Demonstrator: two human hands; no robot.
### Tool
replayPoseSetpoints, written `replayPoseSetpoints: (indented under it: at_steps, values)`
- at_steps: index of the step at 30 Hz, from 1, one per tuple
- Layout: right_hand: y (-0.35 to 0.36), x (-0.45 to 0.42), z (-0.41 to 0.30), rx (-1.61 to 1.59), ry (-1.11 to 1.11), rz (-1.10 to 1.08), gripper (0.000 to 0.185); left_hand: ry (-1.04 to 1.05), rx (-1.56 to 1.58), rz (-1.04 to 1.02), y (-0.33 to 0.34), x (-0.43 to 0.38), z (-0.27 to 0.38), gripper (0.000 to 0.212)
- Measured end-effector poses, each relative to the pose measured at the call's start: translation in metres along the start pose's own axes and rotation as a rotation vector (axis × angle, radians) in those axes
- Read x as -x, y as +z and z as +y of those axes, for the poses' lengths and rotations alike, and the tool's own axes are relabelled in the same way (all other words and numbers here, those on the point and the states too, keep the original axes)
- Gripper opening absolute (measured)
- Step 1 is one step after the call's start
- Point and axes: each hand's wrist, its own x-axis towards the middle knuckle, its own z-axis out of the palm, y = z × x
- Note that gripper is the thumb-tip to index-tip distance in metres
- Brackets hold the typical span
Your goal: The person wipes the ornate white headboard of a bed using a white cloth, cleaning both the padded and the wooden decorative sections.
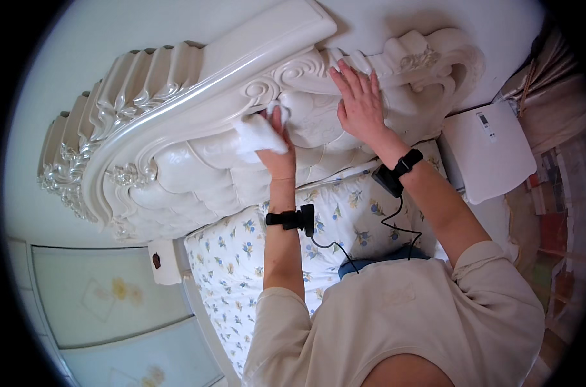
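Note:
A cream headboard (210,164) with tufted panels, carved scrolls and a glossy moulded frame stretches across the view. My left hand (280,155) grips a white cloth (259,135), which lies against the headboard below a carved scroll. Farther right, my right hand (363,106) is spread, its fingers on or close to the carved upper trim, holding nothing. Both wrists wear black straps with small devices and cables.
Floral bedding (244,246) covers the bed below the headboard. A pale nightstand (496,155) with a remote control (486,126) on it stands at right, beside a curtain (544,87). Another small nightstand (164,263) and frosted panels (109,290) are at left.

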Motion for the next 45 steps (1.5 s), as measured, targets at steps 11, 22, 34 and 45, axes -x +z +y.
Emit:
replayPoseSetpoints:
  at_steps: [11, 22, 34, 45]
  values:
    - [0.0, -0.001, -0.006, -0.016, 0.015, 0.032, 0.083, -0.06, 0.055, -0.008, 0.015, -0.007, 0.027, 0.051]
    - [-0.017, -0.001, 0.006, -0.199, 0.008, -0.033, 0.079, 0.099, 0.143, -0.185, 0.02, -0.015, 0.052, 0.05]
    - [-0.02, 0.012, 0.057, -0.067, 0.104, -0.042, 0.072, 0.114, 0.287, -0.184, 0.06, -0.023, 0.092, 0.038]
    - [-0.023, 0.016, 0.071, -0.015, 0.15, -0.15, 0.072, 0.084, -0.105, -0.462, 0.035, -0.114, 0.154, 0.031]
